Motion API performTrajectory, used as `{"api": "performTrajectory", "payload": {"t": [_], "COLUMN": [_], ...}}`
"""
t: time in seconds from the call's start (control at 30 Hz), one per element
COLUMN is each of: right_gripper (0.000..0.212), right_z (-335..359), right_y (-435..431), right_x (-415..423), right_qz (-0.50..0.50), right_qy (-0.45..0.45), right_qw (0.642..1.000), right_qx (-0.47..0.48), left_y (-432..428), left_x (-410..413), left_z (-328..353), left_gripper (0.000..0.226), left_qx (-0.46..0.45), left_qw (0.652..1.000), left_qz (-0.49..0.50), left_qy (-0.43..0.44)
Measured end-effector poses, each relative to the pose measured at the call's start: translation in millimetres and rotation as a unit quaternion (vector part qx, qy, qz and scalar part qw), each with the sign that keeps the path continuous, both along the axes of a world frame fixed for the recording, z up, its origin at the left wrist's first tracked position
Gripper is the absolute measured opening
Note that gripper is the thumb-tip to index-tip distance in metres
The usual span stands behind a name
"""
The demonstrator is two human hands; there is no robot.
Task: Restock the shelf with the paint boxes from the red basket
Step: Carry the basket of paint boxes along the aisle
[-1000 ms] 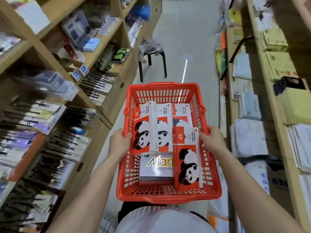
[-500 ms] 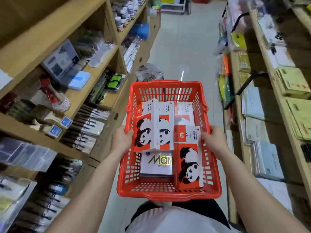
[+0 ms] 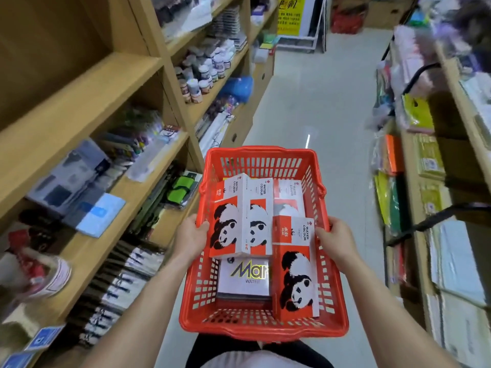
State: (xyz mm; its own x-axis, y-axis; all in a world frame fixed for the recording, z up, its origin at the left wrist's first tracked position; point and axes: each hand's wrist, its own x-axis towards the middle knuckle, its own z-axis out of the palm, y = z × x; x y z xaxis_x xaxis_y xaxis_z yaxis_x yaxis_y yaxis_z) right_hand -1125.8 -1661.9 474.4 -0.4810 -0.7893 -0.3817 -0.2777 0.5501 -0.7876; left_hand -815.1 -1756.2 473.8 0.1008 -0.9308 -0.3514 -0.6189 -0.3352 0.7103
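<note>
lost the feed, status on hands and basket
Left hand and right hand grip red basket rims. Paint boxes all inside. Aisle ahead open.

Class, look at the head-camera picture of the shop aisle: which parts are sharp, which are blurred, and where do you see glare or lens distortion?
Head view: the red basket and its panda paint boxes are sharp; the left shelves and right shelves smear with motion blur; a bright streak of glare lies on the floor; the wide-angle lens bends the shelf lines outward.
</note>
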Motion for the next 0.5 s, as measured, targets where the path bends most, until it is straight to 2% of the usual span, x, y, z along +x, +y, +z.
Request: {"api": "performTrajectory", "payload": {"t": [0.27,0.37,0.5], "right_gripper": [0.02,0.019,0.02], "right_z": [-10.4,-27.0,-53.4], "right_y": [-208.4,-283.0,-364.6], "right_x": [-30.2,-31.7,-32.9], "right_qz": [0.014,0.002,-0.009], "right_qy": [0.035,0.051,0.057], "right_qw": [0.999,0.999,0.998], "right_qx": [0.011,0.015,0.04], "left_y": [-201.7,-281.0,-368.9], "left_x": [-28.3,-31.6,-36.7], "left_z": [-21.7,-43.1,-71.9], "left_gripper": [0.018,0.012,0.016], "left_qx": [-0.014,0.001,0.024], "left_qw": [1.0,1.0,1.0], "left_qz": [0.003,-0.002,-0.016], "left_qy": [0.001,0.013,0.001]}}
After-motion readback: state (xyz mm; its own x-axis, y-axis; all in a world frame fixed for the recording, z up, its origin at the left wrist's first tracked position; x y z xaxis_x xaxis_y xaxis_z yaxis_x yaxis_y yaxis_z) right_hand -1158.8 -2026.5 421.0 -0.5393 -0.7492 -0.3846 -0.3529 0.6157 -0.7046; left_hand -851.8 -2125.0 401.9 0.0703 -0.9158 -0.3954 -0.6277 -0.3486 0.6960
